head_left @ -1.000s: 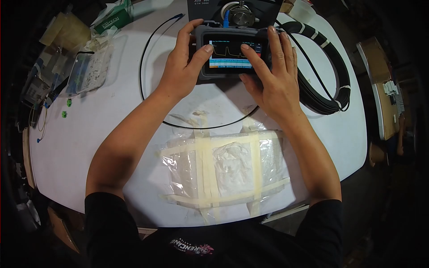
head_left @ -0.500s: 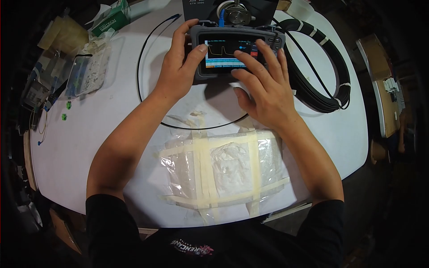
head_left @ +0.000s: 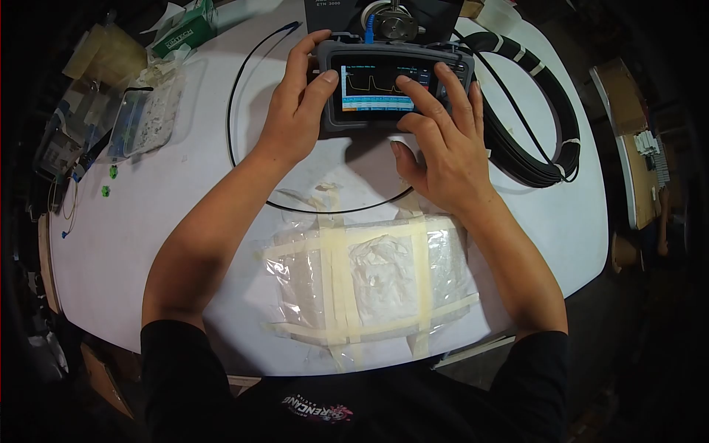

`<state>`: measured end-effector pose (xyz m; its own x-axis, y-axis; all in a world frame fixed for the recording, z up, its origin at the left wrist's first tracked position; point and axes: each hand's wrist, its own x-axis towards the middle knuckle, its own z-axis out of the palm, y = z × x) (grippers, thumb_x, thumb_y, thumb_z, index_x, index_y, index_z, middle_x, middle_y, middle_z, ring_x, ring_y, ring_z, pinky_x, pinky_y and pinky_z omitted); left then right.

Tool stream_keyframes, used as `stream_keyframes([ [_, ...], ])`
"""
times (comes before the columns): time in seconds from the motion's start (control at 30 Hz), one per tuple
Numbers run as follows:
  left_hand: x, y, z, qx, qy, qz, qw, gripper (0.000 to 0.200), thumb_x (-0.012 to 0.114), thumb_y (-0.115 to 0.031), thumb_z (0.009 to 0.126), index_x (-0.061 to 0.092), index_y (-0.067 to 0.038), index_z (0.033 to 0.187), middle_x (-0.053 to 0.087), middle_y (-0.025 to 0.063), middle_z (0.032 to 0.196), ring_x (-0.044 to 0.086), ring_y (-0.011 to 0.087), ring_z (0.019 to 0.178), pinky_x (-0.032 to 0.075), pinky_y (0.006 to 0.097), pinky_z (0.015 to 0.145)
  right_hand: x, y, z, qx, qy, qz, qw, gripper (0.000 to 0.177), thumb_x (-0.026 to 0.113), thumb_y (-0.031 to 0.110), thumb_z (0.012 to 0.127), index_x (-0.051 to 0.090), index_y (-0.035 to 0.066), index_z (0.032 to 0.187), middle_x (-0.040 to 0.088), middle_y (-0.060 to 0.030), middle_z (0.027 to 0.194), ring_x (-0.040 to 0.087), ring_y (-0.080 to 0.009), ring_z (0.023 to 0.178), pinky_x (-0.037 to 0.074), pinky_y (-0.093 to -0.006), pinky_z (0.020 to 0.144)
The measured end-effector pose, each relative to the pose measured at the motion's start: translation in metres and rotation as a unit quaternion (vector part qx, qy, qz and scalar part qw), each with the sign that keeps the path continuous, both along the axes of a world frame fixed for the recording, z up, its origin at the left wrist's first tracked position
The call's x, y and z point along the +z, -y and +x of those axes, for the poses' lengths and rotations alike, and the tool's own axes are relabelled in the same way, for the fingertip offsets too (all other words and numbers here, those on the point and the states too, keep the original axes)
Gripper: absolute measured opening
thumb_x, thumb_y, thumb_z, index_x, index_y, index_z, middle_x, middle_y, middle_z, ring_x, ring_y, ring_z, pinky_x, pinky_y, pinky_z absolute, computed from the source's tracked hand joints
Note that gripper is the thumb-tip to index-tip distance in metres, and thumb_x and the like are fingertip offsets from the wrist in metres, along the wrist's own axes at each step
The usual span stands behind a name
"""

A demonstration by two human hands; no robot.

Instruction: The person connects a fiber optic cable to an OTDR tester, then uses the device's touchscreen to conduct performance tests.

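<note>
A grey handheld OTDR (head_left: 369, 127) stands tilted up on the table, its lit screen (head_left: 358, 80) showing a yellow trace above a blue table of figures. My left hand (head_left: 295, 118) grips its left side, thumb on the front bezel and fingers behind the edge. Over the right part of the screen hovers my right hand (head_left: 447, 140), fingers spread; the index fingertip is at the trace, but whether it touches cannot be told. A blue connector (head_left: 369, 29) shows at the top of the OTDR.
A coil of black cable (head_left: 565, 111) lies to the right, and a thin black cable (head_left: 230, 125) loops round on the left. Taped clear plastic (head_left: 295, 288) with white wipes covers the near table. A clear tray (head_left: 151, 122) and a green Kimtech box (head_left: 188, 29) are at the left.
The right hand has shifted slightly right, its index fingertip further along the trace. A red button on the screen's right no longer shows. The OTDR has moved slightly right in view.
</note>
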<state>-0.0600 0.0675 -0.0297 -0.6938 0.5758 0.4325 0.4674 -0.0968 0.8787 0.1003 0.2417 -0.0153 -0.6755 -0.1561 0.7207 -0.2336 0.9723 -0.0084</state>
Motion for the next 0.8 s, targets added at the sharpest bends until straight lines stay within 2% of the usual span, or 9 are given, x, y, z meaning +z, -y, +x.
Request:
stream_keyframes([
  [0.37, 0.003, 0.0, 0.002, 0.005, 0.001, -0.009, 1.0, 0.052, 0.05, -0.029, 0.104, 0.037, -0.015, 0.153, 0.062, 0.0134, 0.117, 0.061, 0.0215, 0.108, 0.047, 0.0348, 0.099, 0.001, 0.01, -0.008, 0.007, 0.056, 0.009, 0.998, 0.027, 0.079, 0.02, 0.076, 0.064, 0.012, 0.096, 0.05, -0.0039, 0.155, 0.031, -0.0408, 0.15, 0.016, -0.0705, 0.118],
  [0.67, 0.001, -0.001, 0.002, 0.003, 0.005, -0.001, 1.0, 0.052, 0.051, -0.028, 0.104, 0.038, -0.016, 0.153, 0.063, 0.0137, 0.117, 0.061, 0.0216, 0.108, 0.047, 0.0349, 0.098, 0.002, 0.011, -0.009, 0.005, 0.077, 0.022, 0.997, 0.028, 0.079, 0.021, 0.077, 0.062, 0.012, 0.097, 0.045, -0.0034, 0.159, 0.026, -0.0423, 0.152, 0.016, -0.0728, 0.116],
  [0.8, 0.001, -0.002, 0.002, 0.01, 0.004, -0.005, 1.0, 0.052, 0.052, -0.029, 0.104, 0.038, -0.016, 0.153, 0.064, 0.0141, 0.117, 0.062, 0.0217, 0.108, 0.047, 0.035, 0.098, 0.003, 0.011, -0.009, 0.005, 0.071, 0.018, 0.997, 0.026, 0.079, 0.019, 0.076, 0.062, 0.012, 0.095, 0.046, -0.0034, 0.159, 0.027, -0.0413, 0.152, 0.017, -0.0716, 0.117],
])
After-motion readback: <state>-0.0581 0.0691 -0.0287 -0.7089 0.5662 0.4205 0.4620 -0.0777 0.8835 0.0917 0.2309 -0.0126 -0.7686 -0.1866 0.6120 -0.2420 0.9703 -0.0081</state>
